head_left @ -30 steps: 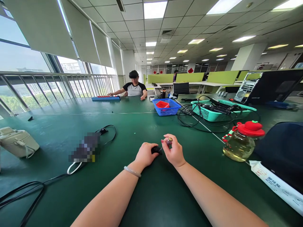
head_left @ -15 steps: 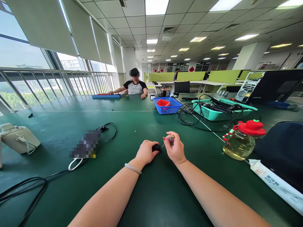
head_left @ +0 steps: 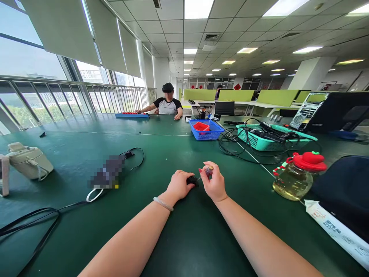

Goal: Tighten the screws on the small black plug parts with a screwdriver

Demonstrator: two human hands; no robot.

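Observation:
Near the middle of the green table (head_left: 184,238), my left hand (head_left: 179,184) is closed around a small black object (head_left: 191,180), pressing it to the tabletop. Its kind is too small and too covered to tell. In my right hand (head_left: 213,184) is a screwdriver (head_left: 210,171), gripped by its handle between thumb and fingers. The thin shaft slants down to the left, and its tip meets or nearly meets the black object's right end; I cannot tell which.
Ahead are a blue basket (head_left: 198,135) with a red tray and a teal basket (head_left: 261,144) of cables. To the right stand a red-lidded bottle (head_left: 296,181) and a white packet (head_left: 337,229). A corded badge (head_left: 108,173) and bag (head_left: 30,161) lie left. A person (head_left: 168,103) sits opposite.
The whole view has shifted slightly, so the surroundings appear a little further right. Both hands keep nearly the same grip and place on the black object and the screwdriver.

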